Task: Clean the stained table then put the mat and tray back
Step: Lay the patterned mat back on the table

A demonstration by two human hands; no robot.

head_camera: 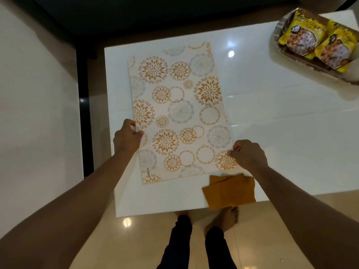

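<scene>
The glossy white rectangular worktop carries a cream rectangular mat printed with gold and grey floral circles. Far right of the mat sits a brown oval tray of yellow snack packets. A folded mustard cloth touches the mat's near-right corner. The left hand and right hand each have their grip pinched on a mat side edge.

Lighting: dim, warm indoor light from overhead. Glare: two round ceiling-light reflections on the glossy white surface at far right of centre; another on the floor near the feet. Shadows: soft, faint. Far background: nearly black. Focus: centre fairly sharp; overall slightly soft and grainy. Distortion: wide-angle, forearms stretched at near corners, surface edges bowed.
</scene>
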